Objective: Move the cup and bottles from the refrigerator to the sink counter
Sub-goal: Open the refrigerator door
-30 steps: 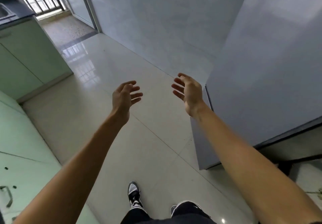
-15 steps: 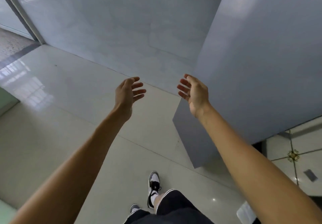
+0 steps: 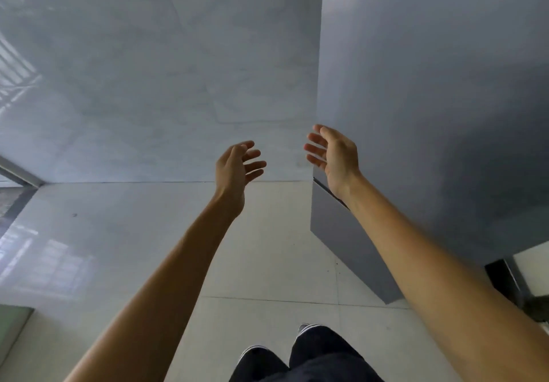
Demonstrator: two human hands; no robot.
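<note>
At the right of the scene, the grey refrigerator (image 3: 430,108) is seen with its doors closed, a thin seam between its upper and lower doors being visible just behind the right wrist. The cup and bottles named in the task cannot be seen; nothing of the refrigerator's inside is shown. Both bare forearms are stretched forward from the near edge of the view. The right hand (image 3: 334,155) is held up in front of the refrigerator's left edge, fingers spread and loosely curved, palm turned toward the left; nothing is grasped, and whether the edge is touched cannot be told. The left hand (image 3: 236,167) is raised just to the left of it, apart from the right hand, fingers likewise spread and empty, palm turned toward the right. Behind the hands a pale glossy wall (image 3: 154,69) is seen, meeting the light tiled floor (image 3: 124,233) along a straight line. Window reflections are carried by the wall and floor at the far left. At the near edge, dark trousers (image 3: 309,361) and the toes of two shoes are seen on the tiles.
</note>
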